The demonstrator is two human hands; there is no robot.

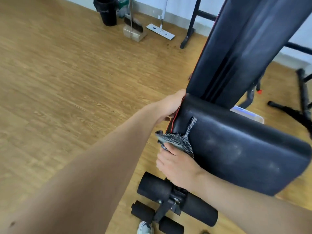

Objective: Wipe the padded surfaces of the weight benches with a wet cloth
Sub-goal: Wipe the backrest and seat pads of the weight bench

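Note:
A black weight bench fills the right side, its padded seat (pixel 236 149) near me and its padded backrest (pixel 244 48) tilted up behind it. My left hand (pixel 170 107) grips the seat pad's left edge by the red piping. Lower down, my right hand (pixel 175 166) presses a grey patterned cloth (pixel 177 141) against the seat's left front corner. Part of the cloth lies up over the pad's top. The pad surface shows pale smears.
Black foam leg rollers (pixel 168 200) stick out below the seat, with a white shoe (pixel 145 228) beside them. On the wooden floor at the back stand a black bin (pixel 106 10), a broom with dustpan (pixel 133 31) and a flat mop (pixel 160 31). Black frame legs (pixel 302 102) lie at right.

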